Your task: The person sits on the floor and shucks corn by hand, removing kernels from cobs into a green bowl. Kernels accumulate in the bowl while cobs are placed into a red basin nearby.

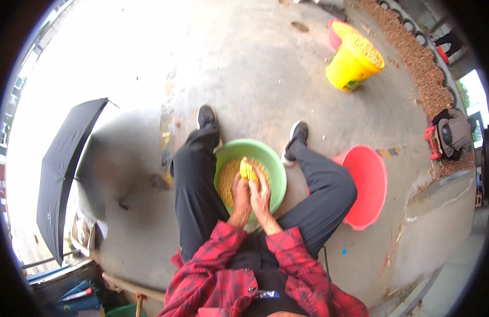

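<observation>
Between my knees stands a light green plastic basin [279, 166] with loose yellow corn kernels [227, 174] in it. Both hands are together over the basin, around a yellow corn cob [247, 169] whose tip points away from me. My left hand [240, 198] grips the cob from the left side. Against its right side lie the fingers of my right hand [261, 195]. Part of the cob's lower end is hidden by the hands.
A pink plastic tub [367, 186] stands beside my right knee. Farther off are a yellow bucket [347, 69] and a pink bucket [334, 35], both heaped with kernels. An open black umbrella [66, 174] lies at left. At right, a person [454, 132] is near a long brown pile [426, 75].
</observation>
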Action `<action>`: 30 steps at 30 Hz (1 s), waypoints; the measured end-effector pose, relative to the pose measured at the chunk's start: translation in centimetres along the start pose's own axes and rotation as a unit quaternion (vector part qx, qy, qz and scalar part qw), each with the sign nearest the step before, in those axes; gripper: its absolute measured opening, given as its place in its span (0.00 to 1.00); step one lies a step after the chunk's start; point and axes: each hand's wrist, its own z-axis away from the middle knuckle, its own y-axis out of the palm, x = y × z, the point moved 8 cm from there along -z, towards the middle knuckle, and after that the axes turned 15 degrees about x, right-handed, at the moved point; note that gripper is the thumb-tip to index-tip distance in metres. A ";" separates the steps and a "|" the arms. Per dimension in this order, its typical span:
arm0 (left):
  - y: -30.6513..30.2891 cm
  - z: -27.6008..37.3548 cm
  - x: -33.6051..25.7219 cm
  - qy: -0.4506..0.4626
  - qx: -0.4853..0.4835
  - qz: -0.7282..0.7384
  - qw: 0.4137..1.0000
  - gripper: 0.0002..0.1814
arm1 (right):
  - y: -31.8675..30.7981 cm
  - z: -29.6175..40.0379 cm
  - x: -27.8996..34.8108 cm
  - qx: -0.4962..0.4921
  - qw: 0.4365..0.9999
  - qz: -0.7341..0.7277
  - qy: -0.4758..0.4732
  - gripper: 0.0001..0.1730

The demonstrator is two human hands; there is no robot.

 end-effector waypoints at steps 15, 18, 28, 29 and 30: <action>1.6 0.7 -1.6 -0.005 0.012 -0.149 0.989 0.19 | -0.6 0.3 -0.1 -0.016 0.999 -0.026 0.007 0.25; 1.4 0.8 -1.9 0.004 -0.008 -0.139 0.990 0.18 | -0.4 0.3 0.4 -0.013 0.999 0.026 -0.013 0.24; 1.2 0.5 -1.3 0.039 0.045 -0.040 0.997 0.20 | -0.3 0.0 0.4 -0.011 1.000 -0.014 -0.018 0.24; 0.9 0.4 -1.1 0.042 0.036 -0.048 0.997 0.20 | -0.2 0.0 0.7 -0.004 0.999 -0.026 -0.022 0.24; 1.5 0.5 -1.3 0.043 0.030 -0.057 0.997 0.19 | -0.3 -0.1 1.0 -0.001 0.999 -0.037 -0.026 0.23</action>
